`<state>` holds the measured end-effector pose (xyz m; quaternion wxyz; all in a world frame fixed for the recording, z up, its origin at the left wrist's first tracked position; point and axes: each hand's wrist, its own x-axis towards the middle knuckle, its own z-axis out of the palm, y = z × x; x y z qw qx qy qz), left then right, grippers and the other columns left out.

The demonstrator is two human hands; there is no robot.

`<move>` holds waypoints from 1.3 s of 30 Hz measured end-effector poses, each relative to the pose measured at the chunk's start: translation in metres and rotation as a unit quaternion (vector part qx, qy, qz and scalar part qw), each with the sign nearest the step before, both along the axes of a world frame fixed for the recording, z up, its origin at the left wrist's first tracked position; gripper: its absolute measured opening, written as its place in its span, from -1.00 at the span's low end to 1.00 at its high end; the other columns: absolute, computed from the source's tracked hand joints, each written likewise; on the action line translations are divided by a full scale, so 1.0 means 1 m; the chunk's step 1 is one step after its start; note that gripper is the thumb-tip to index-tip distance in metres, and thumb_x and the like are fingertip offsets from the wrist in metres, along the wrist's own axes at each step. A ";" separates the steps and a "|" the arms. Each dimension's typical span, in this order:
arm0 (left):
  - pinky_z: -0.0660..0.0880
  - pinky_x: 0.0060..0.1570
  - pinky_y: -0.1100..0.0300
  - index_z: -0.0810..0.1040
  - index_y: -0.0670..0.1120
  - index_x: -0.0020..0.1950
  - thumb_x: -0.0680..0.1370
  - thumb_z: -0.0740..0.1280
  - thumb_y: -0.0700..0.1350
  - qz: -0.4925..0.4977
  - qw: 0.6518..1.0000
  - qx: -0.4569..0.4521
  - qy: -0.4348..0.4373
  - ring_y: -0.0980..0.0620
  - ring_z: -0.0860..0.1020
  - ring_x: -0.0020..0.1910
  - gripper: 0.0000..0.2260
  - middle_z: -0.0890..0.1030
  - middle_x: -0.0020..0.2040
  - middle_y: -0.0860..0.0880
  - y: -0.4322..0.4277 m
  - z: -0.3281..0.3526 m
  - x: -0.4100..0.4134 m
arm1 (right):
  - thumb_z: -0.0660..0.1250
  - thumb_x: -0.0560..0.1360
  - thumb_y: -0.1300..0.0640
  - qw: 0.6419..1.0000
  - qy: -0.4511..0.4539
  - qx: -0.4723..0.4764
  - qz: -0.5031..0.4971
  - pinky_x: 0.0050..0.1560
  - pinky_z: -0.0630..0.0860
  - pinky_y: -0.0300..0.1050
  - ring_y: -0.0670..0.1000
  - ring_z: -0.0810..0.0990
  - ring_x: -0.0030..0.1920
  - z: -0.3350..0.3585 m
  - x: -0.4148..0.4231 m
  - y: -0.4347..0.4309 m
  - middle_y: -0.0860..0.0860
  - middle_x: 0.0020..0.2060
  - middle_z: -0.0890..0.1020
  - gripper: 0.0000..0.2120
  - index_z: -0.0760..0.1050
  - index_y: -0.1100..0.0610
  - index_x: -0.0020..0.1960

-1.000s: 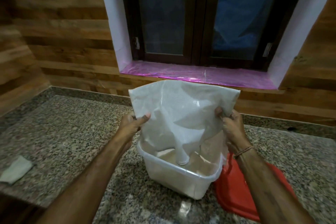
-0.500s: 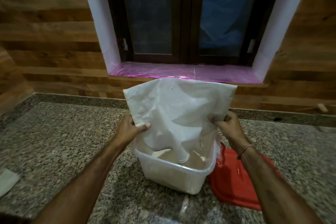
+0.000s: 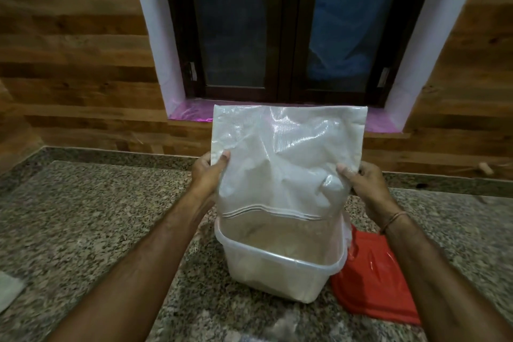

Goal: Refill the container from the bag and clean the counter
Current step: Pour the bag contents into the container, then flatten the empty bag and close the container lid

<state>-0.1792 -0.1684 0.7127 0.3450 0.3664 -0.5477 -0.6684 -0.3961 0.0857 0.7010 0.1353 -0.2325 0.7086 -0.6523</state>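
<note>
Left hand (image 3: 208,172) and right hand (image 3: 363,186) are pinching the upended translucent white plastic bag (image 3: 286,158) by its sides, draining it into the clear square plastic container (image 3: 280,269); flat red lid (image 3: 372,277) is waiting at four o'clock.

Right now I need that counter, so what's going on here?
A person is emptying a white bag into a clear container on the granite counter. The left hand and right hand grip the bag's sides, its mouth down inside the container, which holds pale powder. The red lid lies beside it, off.
</note>
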 end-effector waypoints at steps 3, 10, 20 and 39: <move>0.64 -0.38 0.16 0.63 -0.13 0.11 0.59 0.45 -0.03 -0.005 1.000 0.021 0.005 -0.06 0.69 -0.15 -0.80 0.72 -0.04 -0.10 -0.025 0.021 -0.004 | 0.40 0.62 0.16 0.999 -0.025 0.007 -0.019 -0.40 0.59 -0.23 0.05 0.67 -0.17 0.026 0.008 -0.019 0.09 -0.07 0.73 -0.89 0.67 0.17 0.08; 0.57 0.23 -0.18 0.57 -0.11 0.37 0.56 0.45 -0.05 -0.104 0.992 0.064 0.042 -0.21 0.66 0.21 -0.61 0.68 0.25 -0.19 -0.140 0.019 0.076 | 0.45 0.59 0.13 0.994 -0.107 0.037 0.006 -0.47 0.59 -0.16 0.04 0.66 -0.35 0.057 0.063 -0.130 0.14 -0.14 0.70 -0.88 0.64 0.18 0.03; 0.51 0.20 0.00 0.47 0.03 0.31 0.56 0.49 -0.11 0.069 0.979 0.136 -0.135 -0.10 0.56 0.10 -0.64 0.59 0.21 -0.03 -0.244 -0.096 0.233 | 0.54 0.52 0.12 0.968 -0.193 0.118 0.106 -0.28 0.61 -0.11 0.05 0.69 -0.20 -0.022 0.198 -0.289 0.07 -0.14 0.75 -0.80 0.67 0.22 0.06; 0.54 -0.24 0.24 0.59 -0.20 0.19 0.47 0.55 -0.24 0.074 0.936 0.044 -0.341 -0.04 0.65 -0.11 -0.68 0.69 0.06 -0.13 -0.207 -0.244 0.338 | 0.53 0.48 0.22 0.930 -0.108 0.349 0.032 -0.16 0.62 0.00 0.14 0.65 -0.09 -0.218 0.247 -0.250 0.19 -0.01 0.66 -0.74 0.48 0.16 0.06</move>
